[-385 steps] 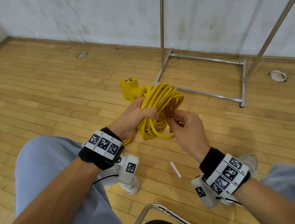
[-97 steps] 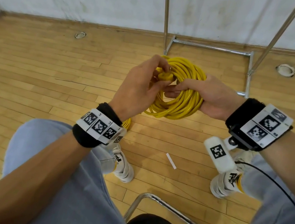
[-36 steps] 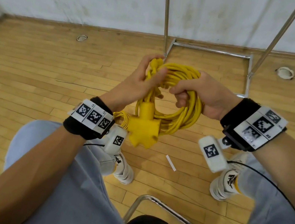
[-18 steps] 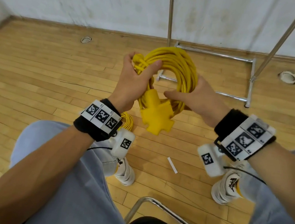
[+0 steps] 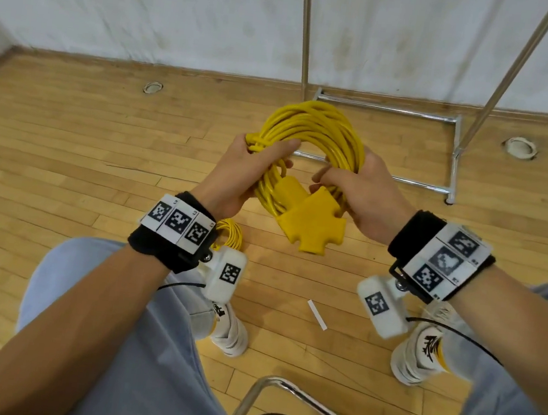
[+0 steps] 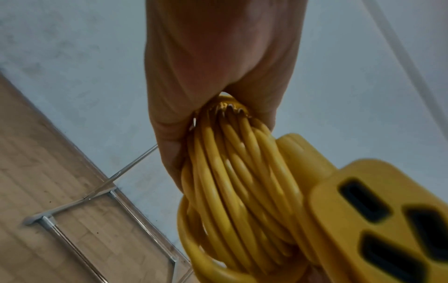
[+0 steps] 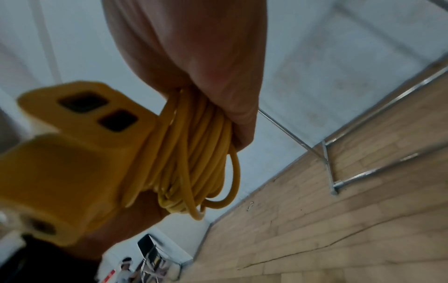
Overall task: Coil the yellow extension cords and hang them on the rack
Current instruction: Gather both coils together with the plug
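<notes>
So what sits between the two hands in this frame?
In the head view, the coiled yellow cord spans from the left hand to the right hand, each gripping one side, and its three-way socket block hangs between them.

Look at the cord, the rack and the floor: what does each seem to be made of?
Cord: yellow strands with a soft sheen, probably rubber or plastic sheathing.
Rack: thin silvery tubes with bright glints, likely polished or plated metal.
Floor: narrow honey-coloured boards with visible seams, apparently varnished wood.
</notes>
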Action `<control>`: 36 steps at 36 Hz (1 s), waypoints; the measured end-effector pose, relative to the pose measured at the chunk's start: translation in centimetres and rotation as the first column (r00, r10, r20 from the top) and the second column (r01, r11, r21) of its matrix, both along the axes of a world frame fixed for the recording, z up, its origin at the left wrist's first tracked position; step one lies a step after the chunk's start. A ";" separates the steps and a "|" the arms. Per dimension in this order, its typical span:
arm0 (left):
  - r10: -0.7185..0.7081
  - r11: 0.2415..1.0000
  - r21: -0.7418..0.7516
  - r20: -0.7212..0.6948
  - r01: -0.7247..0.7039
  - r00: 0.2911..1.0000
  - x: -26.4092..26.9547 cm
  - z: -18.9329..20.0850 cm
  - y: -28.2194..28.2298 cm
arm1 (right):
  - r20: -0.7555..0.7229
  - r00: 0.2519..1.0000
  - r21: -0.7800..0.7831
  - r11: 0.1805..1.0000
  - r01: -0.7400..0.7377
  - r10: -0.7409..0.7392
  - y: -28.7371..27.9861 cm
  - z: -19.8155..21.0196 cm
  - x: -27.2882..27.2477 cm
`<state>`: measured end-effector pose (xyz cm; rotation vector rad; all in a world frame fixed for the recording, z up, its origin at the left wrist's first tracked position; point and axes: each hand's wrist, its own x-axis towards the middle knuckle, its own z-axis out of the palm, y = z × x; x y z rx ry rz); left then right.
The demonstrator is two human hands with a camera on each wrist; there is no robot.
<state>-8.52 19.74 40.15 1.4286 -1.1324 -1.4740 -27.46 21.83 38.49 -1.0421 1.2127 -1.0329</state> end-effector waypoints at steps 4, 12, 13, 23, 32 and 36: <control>-0.085 0.996 0.020 0.021 0.085 0.996 -0.2 1.1 -0.5 | 0.053 0.999 0.006 1.000 0.010 -0.010 -0.5 0.6 -0.7; -0.056 0.998 -0.003 0.053 0.056 0.997 -1.9 2.6 -2.4 | 0.141 0.984 -0.004 0.994 0.113 -0.111 -2.1 2.4 -2.4; -0.017 0.999 -0.027 0.048 0.018 0.999 -2.3 2.8 -2.8 | 0.173 0.977 -0.003 0.992 0.124 -0.122 -2.2 2.4 -2.5; 0.064 0.996 -0.065 0.044 -0.061 0.997 -5.8 5.9 -4.8 | 0.461 0.880 0.098 0.992 0.076 -0.113 -2.0 2.1 -3.8; -0.062 0.977 -0.132 0.568 0.165 0.821 -6.0 9.7 -5.7 | 0.460 0.880 -0.065 0.984 0.165 -0.117 -2.3 4.5 -5.1; -0.006 0.953 -0.216 0.690 0.213 0.724 -6.2 11.0 -7.2 | 0.471 0.875 -0.077 0.984 0.164 -0.109 -3.6 5.6 -5.3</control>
